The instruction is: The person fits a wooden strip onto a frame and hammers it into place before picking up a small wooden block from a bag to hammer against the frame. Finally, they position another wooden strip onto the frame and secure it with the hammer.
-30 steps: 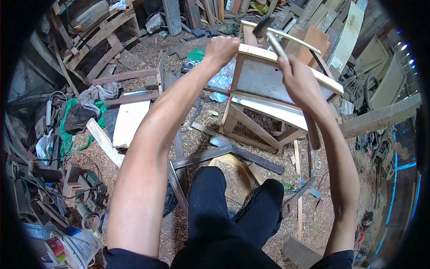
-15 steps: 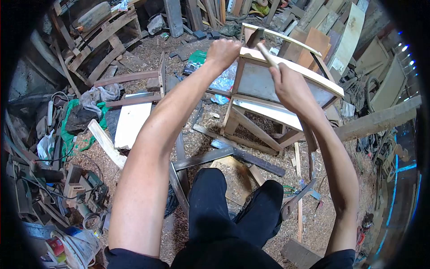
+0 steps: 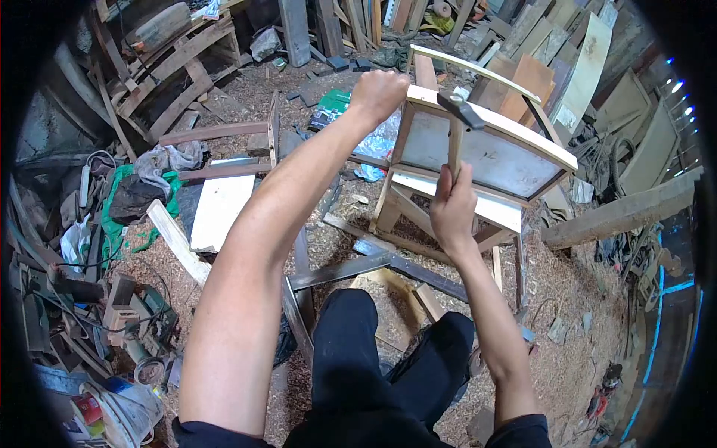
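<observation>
My right hand (image 3: 455, 213) is wrapped around the wooden handle of a hammer (image 3: 461, 112), its dark metal head raised in front of the pale top rail. My left hand (image 3: 379, 95) is closed at the upper left corner of a wooden chair-like frame (image 3: 534, 143); its fingers curl out of sight, so the grip on the corner is partly hidden. The frame has a greyish-white panel (image 3: 489, 158) set below the rail and a white board (image 3: 489, 209) lower down. A curved pale strip (image 3: 478, 69) stands behind the rail.
Dark wooden bars (image 3: 340, 269) lie near my knees on the shaving-covered floor. A white board (image 3: 224, 198) is at left, beside a green sack (image 3: 119, 216). A thick beam (image 3: 620, 209) juts in from the right. Scrap planks (image 3: 582, 67) lean at the back.
My right hand has moved left and down, tilting the hammer upright, with its head now in front of the rail. My left hand stays at the corner; the view has shifted slightly.
</observation>
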The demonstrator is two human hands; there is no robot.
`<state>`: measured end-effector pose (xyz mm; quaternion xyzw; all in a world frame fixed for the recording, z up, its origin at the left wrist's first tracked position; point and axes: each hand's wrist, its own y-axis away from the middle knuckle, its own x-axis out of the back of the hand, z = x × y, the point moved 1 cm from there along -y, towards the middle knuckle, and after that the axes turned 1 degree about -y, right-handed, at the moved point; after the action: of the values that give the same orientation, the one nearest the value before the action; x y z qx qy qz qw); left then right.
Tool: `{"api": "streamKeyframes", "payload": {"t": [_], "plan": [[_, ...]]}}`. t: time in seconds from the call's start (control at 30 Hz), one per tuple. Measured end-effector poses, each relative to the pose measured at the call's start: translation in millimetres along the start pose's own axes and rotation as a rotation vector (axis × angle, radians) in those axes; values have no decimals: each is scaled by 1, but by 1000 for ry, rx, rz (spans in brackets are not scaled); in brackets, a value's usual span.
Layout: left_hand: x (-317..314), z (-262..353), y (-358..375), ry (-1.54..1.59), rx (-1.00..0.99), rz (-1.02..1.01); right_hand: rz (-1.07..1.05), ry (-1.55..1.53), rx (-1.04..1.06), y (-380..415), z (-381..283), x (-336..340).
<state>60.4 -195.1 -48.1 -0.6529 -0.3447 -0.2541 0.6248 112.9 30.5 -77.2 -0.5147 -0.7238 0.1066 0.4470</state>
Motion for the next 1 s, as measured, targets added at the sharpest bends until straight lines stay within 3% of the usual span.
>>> {"api": "streamKeyframes", "payload": {"t": [0.2, 0.27, 0.47, 0.53, 0.67, 0.77, 0.87, 0.93, 1.0], "plan": [[5, 0, -3, -7, 12, 3, -63, 65, -18, -11, 24, -27], [3, 0, 0, -15, 12, 11, 56, -8, -84, -5, 13, -19], [8, 3, -1, -15, 26, -9, 58, -55, -39, 1, 16, -2], [5, 1, -1, -4, 17, 20, 56, 67, 143, -4, 30, 15], [1, -1, -1, 9, -20, 25, -190, 416, 550, -29, 38, 60], [4, -1, 1, 17, -15, 36, -246, 556, 612, -58, 42, 68], [7, 1, -1, 16, -14, 33, -75, 500, 463, -86, 38, 74], [5, 0, 0, 7, -10, 31, -119, 566, 488, -87, 33, 81], [6, -2, -2, 6, -8, 26, -330, 482, 671, -81, 27, 83]]}}
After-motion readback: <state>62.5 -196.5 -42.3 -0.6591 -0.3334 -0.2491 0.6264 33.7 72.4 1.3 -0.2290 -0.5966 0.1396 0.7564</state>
